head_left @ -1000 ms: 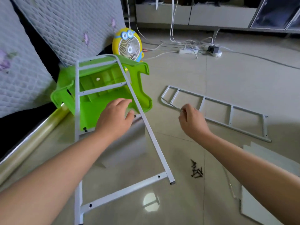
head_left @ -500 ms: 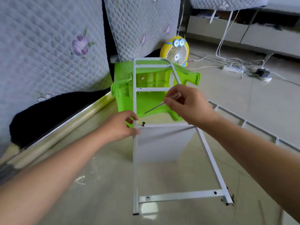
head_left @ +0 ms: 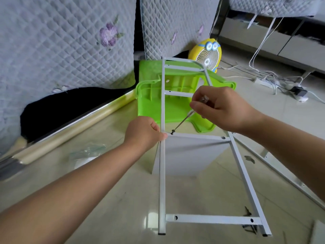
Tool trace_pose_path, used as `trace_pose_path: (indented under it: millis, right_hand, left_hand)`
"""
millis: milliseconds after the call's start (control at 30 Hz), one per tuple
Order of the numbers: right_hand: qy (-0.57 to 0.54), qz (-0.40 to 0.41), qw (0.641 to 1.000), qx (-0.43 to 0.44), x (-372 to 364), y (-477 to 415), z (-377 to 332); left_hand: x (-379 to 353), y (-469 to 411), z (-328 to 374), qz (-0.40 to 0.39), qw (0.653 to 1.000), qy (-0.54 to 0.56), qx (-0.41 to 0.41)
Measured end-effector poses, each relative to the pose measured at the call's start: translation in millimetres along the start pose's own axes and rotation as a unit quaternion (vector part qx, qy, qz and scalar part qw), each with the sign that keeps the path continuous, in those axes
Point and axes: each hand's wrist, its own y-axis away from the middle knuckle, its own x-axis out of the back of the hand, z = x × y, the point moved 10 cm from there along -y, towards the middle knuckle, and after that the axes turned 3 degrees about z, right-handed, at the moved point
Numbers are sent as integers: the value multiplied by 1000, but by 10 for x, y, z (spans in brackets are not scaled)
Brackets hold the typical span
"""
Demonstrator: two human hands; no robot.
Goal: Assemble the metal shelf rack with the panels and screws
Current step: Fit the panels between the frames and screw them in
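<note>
A white metal ladder-like side frame [head_left: 162, 182] leans up from the floor onto a green plastic stool [head_left: 174, 106]. A grey shelf panel [head_left: 188, 157] hangs below its middle crossbar. My left hand [head_left: 144, 133] grips the frame's left rail where that crossbar meets it. My right hand [head_left: 219, 110] holds a screwdriver [head_left: 184, 120] whose tip sits on a dark screw [head_left: 172, 133] at the crossbar's left end. Another screw [head_left: 223, 137] shows at the bar's right end. Several loose screws [head_left: 248, 228] lie on the floor by the frame's lower right corner.
A second white side frame [head_left: 281, 175] lies on the tiled floor to the right. A yellow fan [head_left: 208, 55] stands behind the stool. Quilted mattresses [head_left: 70, 41] lean at left, with a rolled sheet [head_left: 73, 127] on the floor. A power strip and cables [head_left: 274, 81] lie far right.
My right hand carried the screwdriver from beside the floor frame over to the leaning frame and set its tip on the screw. My left hand shifted onto the left rail. The camera swung left.
</note>
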Motion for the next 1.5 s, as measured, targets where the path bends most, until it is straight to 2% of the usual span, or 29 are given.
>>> trace_pose_path:
  millis: [267, 533, 967, 1233, 1500]
  right_hand:
    - [70, -40, 997, 14, -22, -31, -80]
    - [172, -134, 976, 22, -63, -137, -99]
    - [177, -152, 969, -80, -14, -171, 142]
    - [285, -161, 945, -4, -129, -170, -185]
    - [317, -165, 932, -64, -119, -253, -101]
  left_hand:
    - [-25, 25, -42, -38, 997, 61, 1]
    - [-52, 41, -97, -61, 993, 97, 9]
    - [-53, -5, -64, -72, 994, 84, 2]
    - [-42, 6, -72, -67, 993, 93, 3]
    - [-52, 8, -68, -72, 993, 96, 3]
